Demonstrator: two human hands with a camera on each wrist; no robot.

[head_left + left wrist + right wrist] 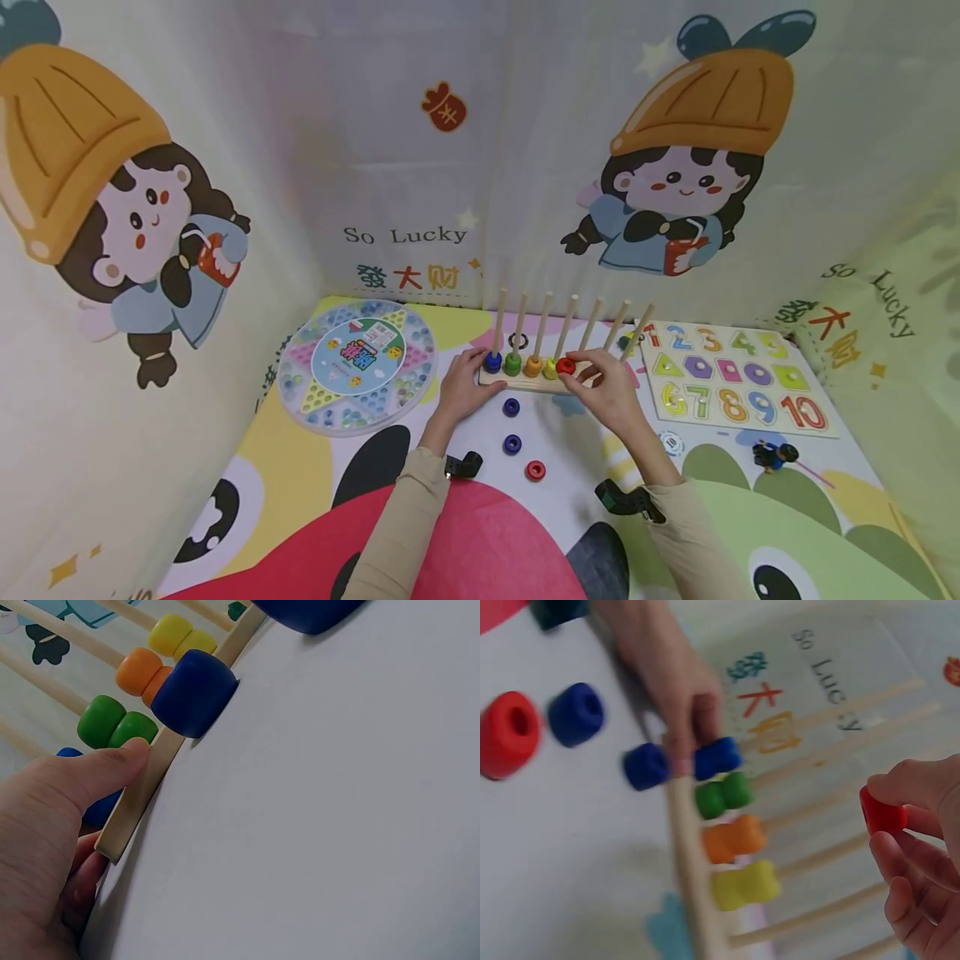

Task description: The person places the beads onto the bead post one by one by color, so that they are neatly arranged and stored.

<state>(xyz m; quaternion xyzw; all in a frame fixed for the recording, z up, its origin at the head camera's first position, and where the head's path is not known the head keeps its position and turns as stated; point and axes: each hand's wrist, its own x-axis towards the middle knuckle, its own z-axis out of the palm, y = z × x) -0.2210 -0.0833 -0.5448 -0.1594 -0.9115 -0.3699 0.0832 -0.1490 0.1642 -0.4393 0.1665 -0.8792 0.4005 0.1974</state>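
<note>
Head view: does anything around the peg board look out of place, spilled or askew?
Three beads lie loose on the mat in front of the peg board: two blue beads and a red bead. The other pieces sit on pegs. A small toy figure lies alone near the number puzzle. Nothing looks damaged or tipped.

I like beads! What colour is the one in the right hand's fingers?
Red. The bead shows best in the right wrist view.
</note>
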